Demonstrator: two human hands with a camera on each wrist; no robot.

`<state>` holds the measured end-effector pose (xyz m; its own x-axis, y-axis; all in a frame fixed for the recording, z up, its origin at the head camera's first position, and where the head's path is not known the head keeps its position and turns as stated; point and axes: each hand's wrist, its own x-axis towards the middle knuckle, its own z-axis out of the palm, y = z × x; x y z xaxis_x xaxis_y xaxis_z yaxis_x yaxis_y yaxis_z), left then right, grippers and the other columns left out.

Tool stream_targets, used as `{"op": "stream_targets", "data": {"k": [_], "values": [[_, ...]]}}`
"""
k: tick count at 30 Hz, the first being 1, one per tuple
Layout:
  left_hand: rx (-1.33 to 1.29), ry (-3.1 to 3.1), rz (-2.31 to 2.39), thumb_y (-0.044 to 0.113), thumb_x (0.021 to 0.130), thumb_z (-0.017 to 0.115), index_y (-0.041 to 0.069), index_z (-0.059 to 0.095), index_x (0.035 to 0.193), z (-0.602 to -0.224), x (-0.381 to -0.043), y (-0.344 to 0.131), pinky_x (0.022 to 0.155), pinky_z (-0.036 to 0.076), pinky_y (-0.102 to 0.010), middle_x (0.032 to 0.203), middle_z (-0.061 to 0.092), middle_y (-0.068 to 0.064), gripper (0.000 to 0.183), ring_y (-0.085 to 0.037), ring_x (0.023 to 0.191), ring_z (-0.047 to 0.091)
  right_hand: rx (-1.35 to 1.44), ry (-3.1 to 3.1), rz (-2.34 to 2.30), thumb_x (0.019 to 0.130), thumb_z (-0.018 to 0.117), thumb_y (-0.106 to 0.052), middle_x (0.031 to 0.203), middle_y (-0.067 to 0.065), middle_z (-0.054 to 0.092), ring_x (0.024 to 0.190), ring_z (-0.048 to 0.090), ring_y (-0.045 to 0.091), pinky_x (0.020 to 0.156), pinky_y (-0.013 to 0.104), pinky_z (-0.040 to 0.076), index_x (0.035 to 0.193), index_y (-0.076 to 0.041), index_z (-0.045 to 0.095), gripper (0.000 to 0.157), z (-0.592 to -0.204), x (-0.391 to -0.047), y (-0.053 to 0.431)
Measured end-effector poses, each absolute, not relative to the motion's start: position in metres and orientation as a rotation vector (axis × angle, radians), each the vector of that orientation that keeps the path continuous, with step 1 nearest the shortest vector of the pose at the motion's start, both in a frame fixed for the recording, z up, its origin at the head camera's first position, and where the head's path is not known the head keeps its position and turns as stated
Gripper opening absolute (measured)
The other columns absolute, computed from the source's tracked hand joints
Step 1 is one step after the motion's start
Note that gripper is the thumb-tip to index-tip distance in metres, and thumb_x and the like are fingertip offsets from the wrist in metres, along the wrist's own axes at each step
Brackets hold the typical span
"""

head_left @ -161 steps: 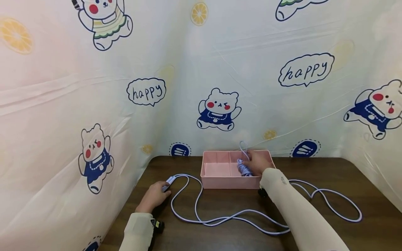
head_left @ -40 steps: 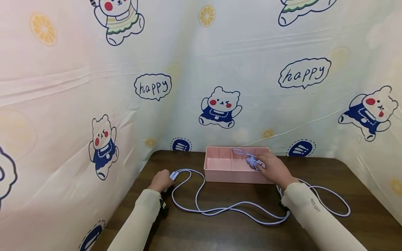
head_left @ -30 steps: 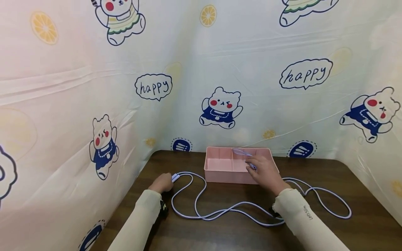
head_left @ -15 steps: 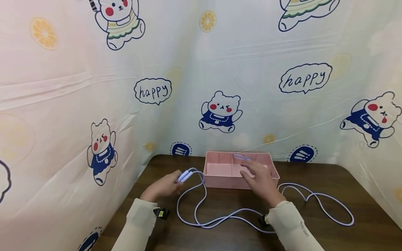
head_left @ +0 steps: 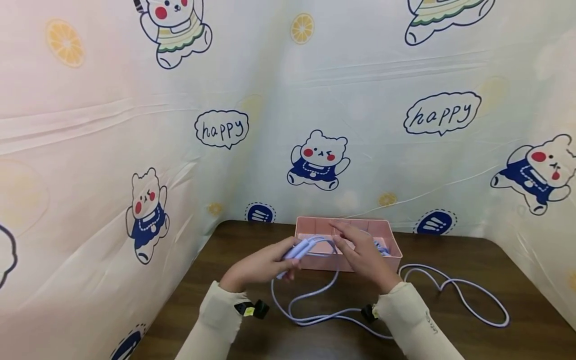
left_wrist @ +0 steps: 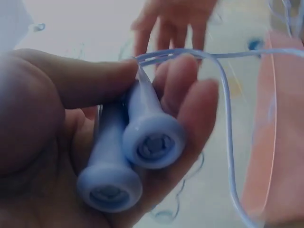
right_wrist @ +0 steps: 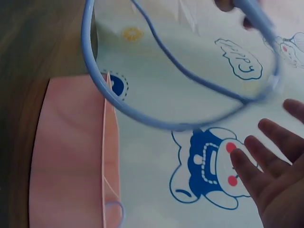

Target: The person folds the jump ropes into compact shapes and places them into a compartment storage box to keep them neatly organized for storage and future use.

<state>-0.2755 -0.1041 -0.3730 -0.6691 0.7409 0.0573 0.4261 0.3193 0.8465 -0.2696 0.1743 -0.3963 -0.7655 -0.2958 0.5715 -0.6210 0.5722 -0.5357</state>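
Facing printed curtain (head_left: 373,65) across brown table (head_left: 324,345), left hand (head_left: 265,262) grips handles (head_left: 300,249), right hand (head_left: 364,254) outspread.

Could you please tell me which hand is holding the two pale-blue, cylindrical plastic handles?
The person's left hand, which grips both pale-blue handles, whereas the right hand holds nothing.

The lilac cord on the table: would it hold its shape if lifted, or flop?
Likely floppy: the cord lies in wandering loops on the table. Perhaps slightly springy: its raised stretch holds a rounded curve. Lifting might tug the attached handles in the left hand.
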Motion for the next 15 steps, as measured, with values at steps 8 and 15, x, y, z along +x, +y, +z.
{"op": "stream_targets", "data": {"k": [8,15], "values": [[1.214,2.034,1.376,0.011,0.103,0.048,0.015,0.046,0.129,-0.388,-0.273,-0.079,0.070,0.056,-0.035,0.099,0.059,-0.007,0.027,-0.017,0.077,0.060,0.898,-2.337,1.367,0.107,0.037,-0.017,0.098,0.000,0.068,0.092,0.062,0.019,0.079,0.039,0.052,0.110,-0.009,0.069,0.033,-0.410,-0.267,0.171],[1.241,1.902,1.497,0.017,0.105,0.045,0.011,0.045,0.134,-0.402,-0.277,-0.064,0.067,0.056,-0.040,0.102,0.057,-0.019,0.030,-0.016,0.075,0.058,1.021,-2.121,1.722,0.105,0.035,-0.002,0.067,0.015,0.052,0.055,0.055,0.026,0.051,0.034,0.050,0.081,-0.002,0.053,0.030,-0.415,-0.265,0.169]]}}
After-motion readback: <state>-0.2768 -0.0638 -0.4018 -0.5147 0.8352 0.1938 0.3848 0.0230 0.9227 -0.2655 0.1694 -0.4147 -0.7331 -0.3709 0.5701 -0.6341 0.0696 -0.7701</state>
